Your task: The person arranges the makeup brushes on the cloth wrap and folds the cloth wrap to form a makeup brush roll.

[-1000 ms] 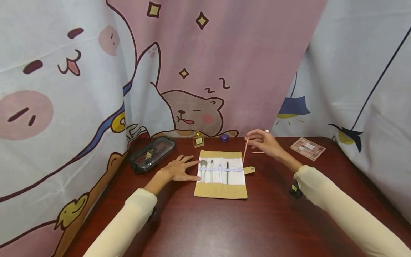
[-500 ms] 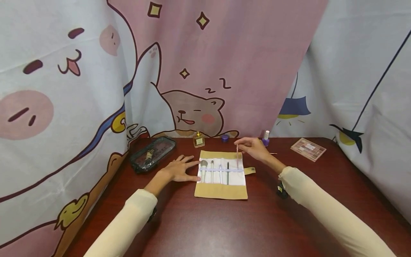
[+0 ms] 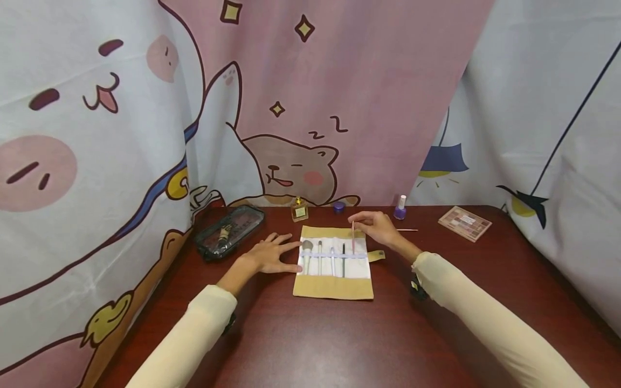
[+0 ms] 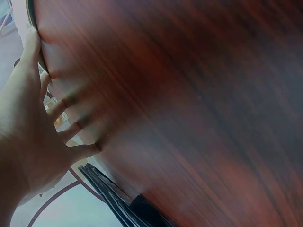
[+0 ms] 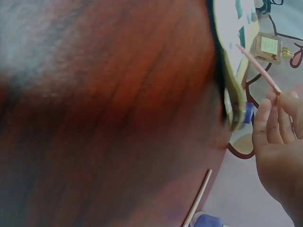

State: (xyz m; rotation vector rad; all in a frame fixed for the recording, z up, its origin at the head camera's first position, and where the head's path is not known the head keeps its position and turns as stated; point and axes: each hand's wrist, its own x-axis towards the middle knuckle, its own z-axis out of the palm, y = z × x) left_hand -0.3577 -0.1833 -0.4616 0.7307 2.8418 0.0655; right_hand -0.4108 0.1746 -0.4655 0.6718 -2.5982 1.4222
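A tan brush roll [image 3: 333, 288] lies unrolled on the table, its white inside facing up. Several makeup brushes, among them a fluffy grey-headed one [image 3: 307, 258], are tucked under its lilac elastic band. My right hand [image 3: 378, 229] pinches a slim pink makeup brush [image 3: 353, 242] by its upper end, which the fingers partly hide. The brush stands steeply over the right side of the roll, its lower tip at the band; the right wrist view shows its pink handle [image 5: 259, 68]. My left hand [image 3: 266, 255] rests with spread fingers, thumb and forefinger at the roll's left edge.
Behind the roll stand a perfume bottle [image 3: 299, 210], a small purple jar [image 3: 339, 207] and a purple nail polish bottle [image 3: 400, 209]. Another thin pink stick [image 3: 407, 230] lies to the right, beside an eyeshadow palette [image 3: 464, 223]. A clear black-edged pouch [image 3: 232, 231] sits at left.
My right hand has moved left with the pink makeup brush, from beyond the roll's right edge to over the white inside. My left hand has stayed in place.
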